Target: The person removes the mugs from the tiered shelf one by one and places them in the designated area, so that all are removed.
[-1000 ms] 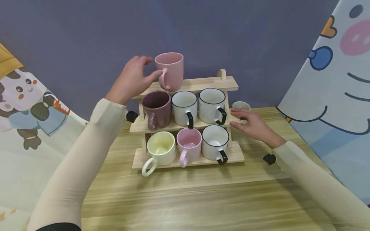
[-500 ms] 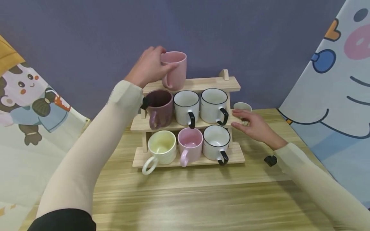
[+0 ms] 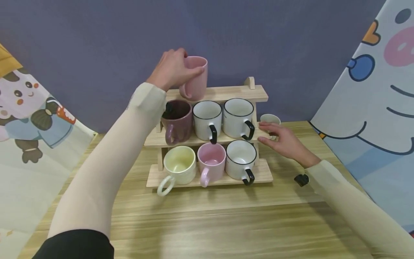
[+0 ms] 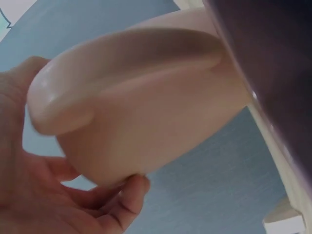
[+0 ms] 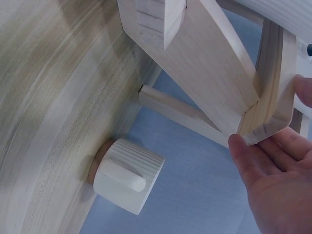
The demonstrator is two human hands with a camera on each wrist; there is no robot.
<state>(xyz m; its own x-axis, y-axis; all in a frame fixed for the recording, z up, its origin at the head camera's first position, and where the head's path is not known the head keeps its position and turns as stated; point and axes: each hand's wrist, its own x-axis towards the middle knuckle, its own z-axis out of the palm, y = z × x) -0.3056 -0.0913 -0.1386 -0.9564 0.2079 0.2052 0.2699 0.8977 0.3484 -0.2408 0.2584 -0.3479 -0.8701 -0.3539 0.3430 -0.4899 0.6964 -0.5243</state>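
Observation:
My left hand [image 3: 173,70] grips a pink mug [image 3: 198,81] near its rim, thumb on the near side and fingers at the far side. The mug is at the left part of the top board of a three-tier wooden rack [image 3: 226,94]. Its handle [image 4: 131,63] points toward the left hand in the left wrist view. My right hand [image 3: 281,140] holds the right end of the rack's middle board [image 5: 273,109], with thumb and fingers on either side of the wood.
A purple mug [image 3: 178,124] and two black-rimmed white mugs stand on the middle board. Below are a yellow mug [image 3: 181,167], a small pink mug [image 3: 211,163] and another white mug [image 3: 240,158]. A ribbed white mug [image 5: 129,175] stands behind the rack's right side.
From beside the pink mug, my left hand has moved right and taken hold of it. The mug's handle has turned partly under the hand. My right hand stays on the rack.

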